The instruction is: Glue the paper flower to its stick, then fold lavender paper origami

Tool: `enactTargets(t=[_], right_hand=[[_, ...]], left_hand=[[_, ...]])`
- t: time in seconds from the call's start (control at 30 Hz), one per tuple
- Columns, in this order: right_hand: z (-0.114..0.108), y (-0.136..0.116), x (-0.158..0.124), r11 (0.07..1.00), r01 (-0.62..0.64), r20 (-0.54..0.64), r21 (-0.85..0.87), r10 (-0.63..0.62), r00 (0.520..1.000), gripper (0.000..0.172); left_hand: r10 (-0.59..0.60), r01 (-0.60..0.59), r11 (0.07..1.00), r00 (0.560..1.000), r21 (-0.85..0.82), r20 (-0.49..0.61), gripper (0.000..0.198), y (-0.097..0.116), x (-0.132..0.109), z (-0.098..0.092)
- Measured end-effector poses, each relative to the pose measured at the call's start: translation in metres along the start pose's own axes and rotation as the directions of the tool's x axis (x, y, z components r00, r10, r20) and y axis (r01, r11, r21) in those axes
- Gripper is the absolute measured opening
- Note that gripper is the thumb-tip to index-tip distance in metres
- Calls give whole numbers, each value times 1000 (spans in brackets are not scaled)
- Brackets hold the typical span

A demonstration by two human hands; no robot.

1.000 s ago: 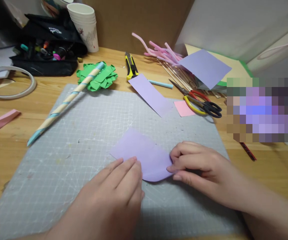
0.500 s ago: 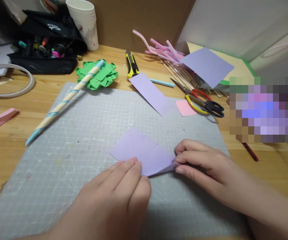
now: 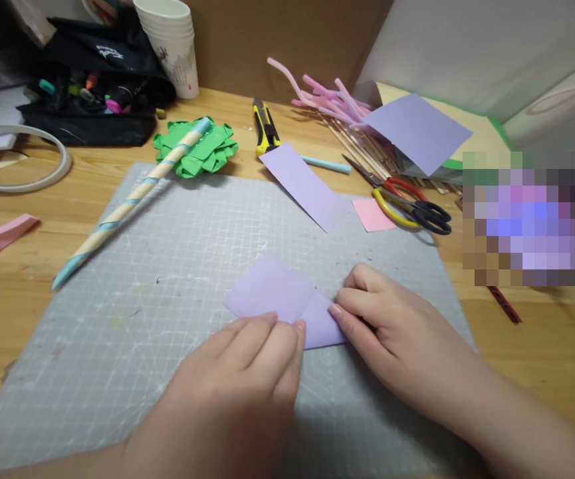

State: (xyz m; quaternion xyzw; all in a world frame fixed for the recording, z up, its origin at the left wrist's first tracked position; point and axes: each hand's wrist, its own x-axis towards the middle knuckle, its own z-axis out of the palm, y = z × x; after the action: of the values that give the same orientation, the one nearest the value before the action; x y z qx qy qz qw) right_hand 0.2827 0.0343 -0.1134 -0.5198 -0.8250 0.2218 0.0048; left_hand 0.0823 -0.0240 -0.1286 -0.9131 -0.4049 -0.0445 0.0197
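A sheet of light purple paper (image 3: 271, 286) lies on the grey cutting mat (image 3: 207, 219), its right part folded over into a slanted flap. My left hand (image 3: 237, 379) presses the paper's near edge with fingers held together, the thumb mostly tucked from sight. At the flap, my right hand (image 3: 391, 326) has thumb and curled fingers closed on the paper's right side. The fingers hide that corner. Beyond both hands, a purple paper strip (image 3: 300, 183) and a small pink paper square (image 3: 373, 215) rest near the mat's far edge.
Scissors (image 3: 407, 199) lie at the far right by wooden sticks (image 3: 349, 143) and another purple sheet (image 3: 419, 133). A yellow-black utility knife (image 3: 266, 130) is at the back. A striped paper stick (image 3: 130, 203) leans over a green paper piece (image 3: 212, 150); a tape roll (image 3: 65, 166) sits left.
My right hand has moved left and brought the paper's right corner over, so a folded flap now lies on the sheet. My left hand has shifted slightly right along the near edge.
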Motion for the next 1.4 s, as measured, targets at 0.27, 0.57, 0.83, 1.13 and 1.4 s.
enactTargets(t=[0.27,0.57,0.83,1.13,1.4], right_hand=[[-3,-1,2,999,34,33,-33,-33,999,30],[-4,-1,-1,998,58,51,-40,-56,997,29],[-5,0,2,996,61,55,-62,-58,997,29],[-5,-3,2,994,75,57,-77,-71,996,28],[-7,2,-1,997,56,-33,-44,-58,998,21]], left_hand=[[11,-11,1000,1000,0,24,36,1,-1,2],[-9,10,1000,998,-17,69,33,-1,3,0],[-69,61,964,997,-259,-24,40,-8,12,-2],[-45,102,887,990,-451,134,33,-30,32,3],[-75,126,886,989,-445,130,38,-37,32,-4]])
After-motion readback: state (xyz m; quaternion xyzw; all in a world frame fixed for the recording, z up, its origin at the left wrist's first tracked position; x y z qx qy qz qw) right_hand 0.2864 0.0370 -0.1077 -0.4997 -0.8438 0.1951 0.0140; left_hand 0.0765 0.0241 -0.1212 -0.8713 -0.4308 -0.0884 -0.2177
